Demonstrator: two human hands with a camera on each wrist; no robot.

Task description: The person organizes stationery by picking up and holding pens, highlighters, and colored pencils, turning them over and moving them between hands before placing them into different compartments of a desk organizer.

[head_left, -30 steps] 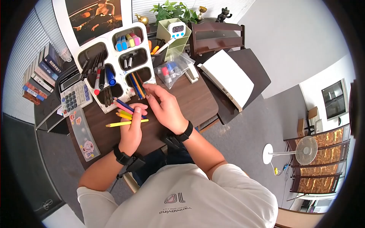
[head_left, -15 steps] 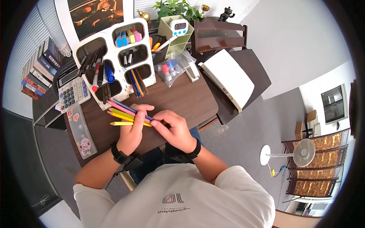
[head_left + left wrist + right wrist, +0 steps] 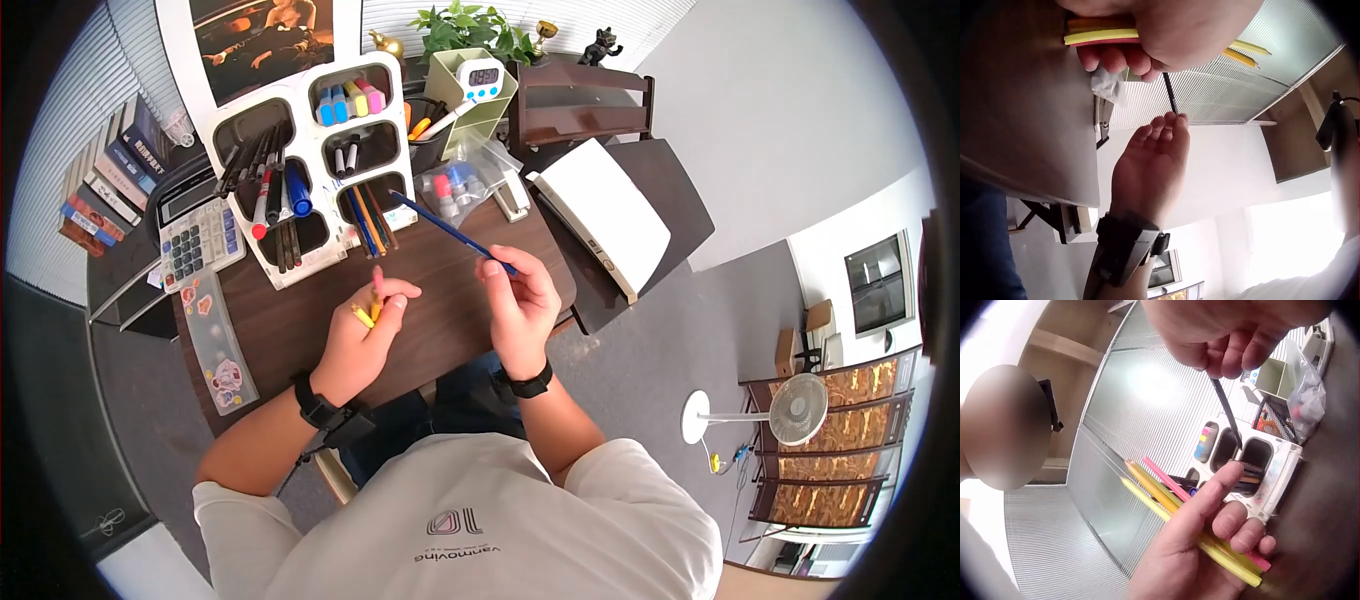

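Observation:
The left hand [image 3: 358, 335] grips several coloured pencils above the table's front part; in the right wrist view yellow pencils [image 3: 1147, 499] and a pink pencil [image 3: 1163, 473] stick out past its thumb. To its right, the right hand [image 3: 524, 312] pinches one dark blue pencil [image 3: 448, 228] by its end, between thumb and fingers. That pencil slants up and left, its far tip near the lower right compartment of the white organizer [image 3: 322, 262]. Several pencils [image 3: 368, 225] stand in that compartment. The hands are apart.
Left of the organizer lie a calculator [image 3: 202, 248] and a sticker-covered strip [image 3: 217, 350]. Behind and right are a clear bag [image 3: 466, 190], a stapler [image 3: 512, 198], a green holder with a timer [image 3: 481, 78] and a mesh pen cup [image 3: 427, 150]. A white box [image 3: 600, 215] lies on a chair.
The right hand has moved away to the right from the left hand, taking the blue pencil out of the bunch. The left hand's remaining pencils have turned, pointing more upright in the head view.

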